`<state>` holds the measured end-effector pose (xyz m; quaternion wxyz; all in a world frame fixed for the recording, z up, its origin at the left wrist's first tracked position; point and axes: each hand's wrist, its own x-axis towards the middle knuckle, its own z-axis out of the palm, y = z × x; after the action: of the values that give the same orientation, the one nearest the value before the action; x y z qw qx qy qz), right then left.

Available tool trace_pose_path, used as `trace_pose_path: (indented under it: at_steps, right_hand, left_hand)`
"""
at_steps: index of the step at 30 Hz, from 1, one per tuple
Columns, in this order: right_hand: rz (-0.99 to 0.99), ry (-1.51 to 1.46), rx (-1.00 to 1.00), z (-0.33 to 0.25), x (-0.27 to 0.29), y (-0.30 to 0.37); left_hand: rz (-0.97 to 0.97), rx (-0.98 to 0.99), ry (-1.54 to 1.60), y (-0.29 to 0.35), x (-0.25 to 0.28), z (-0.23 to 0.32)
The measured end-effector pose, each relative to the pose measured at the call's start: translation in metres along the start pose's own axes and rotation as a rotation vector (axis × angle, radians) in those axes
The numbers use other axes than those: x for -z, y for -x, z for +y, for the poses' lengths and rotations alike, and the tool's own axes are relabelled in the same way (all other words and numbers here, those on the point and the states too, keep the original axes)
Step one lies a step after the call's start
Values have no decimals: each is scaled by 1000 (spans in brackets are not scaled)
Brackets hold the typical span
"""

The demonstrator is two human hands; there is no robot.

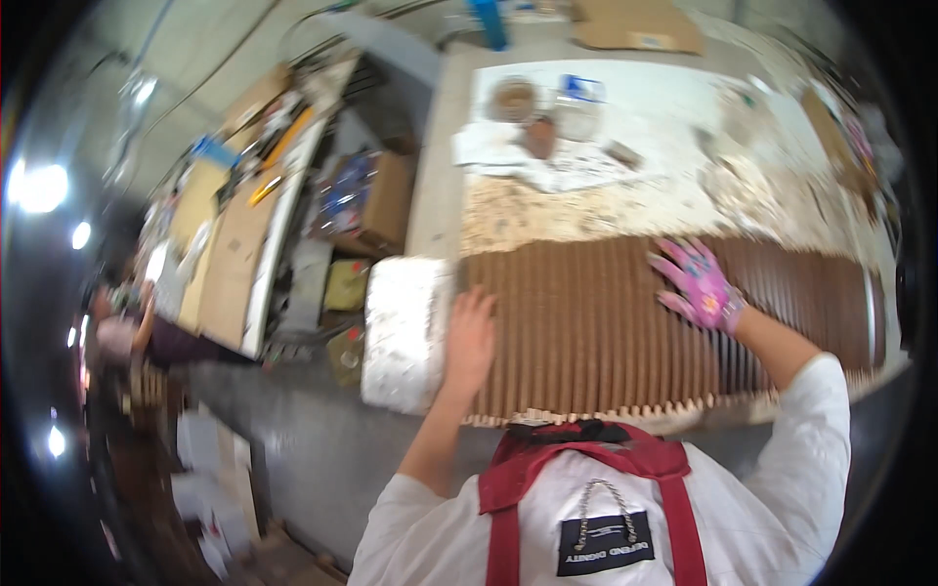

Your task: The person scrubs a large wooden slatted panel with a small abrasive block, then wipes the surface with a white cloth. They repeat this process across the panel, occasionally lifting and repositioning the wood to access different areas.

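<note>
A wide row of brown rods (pixel 586 322) lies side by side in front of me, their pale ends along the near edge. My left hand (pixel 471 337) is bare and rests at the row's left end, fingers stretched out. Right beside it stands a white block (pixel 408 332) with a speckled, shiny surface. In a pink flowered glove, my right hand (pixel 702 283) lies flat on the rods at the right, fingers spread. Neither hand grips anything. What kind of rods these are, I cannot tell.
Beyond the rods lie a white sheet (pixel 664 98), a round tub (pixel 513 100), a jar with a blue label (pixel 580 107), a brown lump (pixel 538 137) and crumpled cloth (pixel 741 190). To the left are a cluttered bench (pixel 234 210), a cardboard box (pixel 386 210) and another person (pixel 137 337).
</note>
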<state>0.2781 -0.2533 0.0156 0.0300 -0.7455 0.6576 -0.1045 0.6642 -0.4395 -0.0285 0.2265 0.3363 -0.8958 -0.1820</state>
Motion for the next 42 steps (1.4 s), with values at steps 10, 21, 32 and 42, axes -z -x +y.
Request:
trace_pose_path:
  at_steps: [10, 21, 32, 42]
  right_hand:
    - [-103, 11, -82, 1, -7, 2]
    - [72, 7, -106, 0, 38, -20]
    - [247, -128, -500, 98, 11, -143]
    - [94, -58, -633, 176, -75, -176]
  left_hand:
    - [90, 49, 80, 5, -4, 2]
    - [20, 25, 34, -6, -7, 2]
    - [-48, 107, -20, -1, -3, 3]
    - [2, 44, -35, 2, -6, 5]
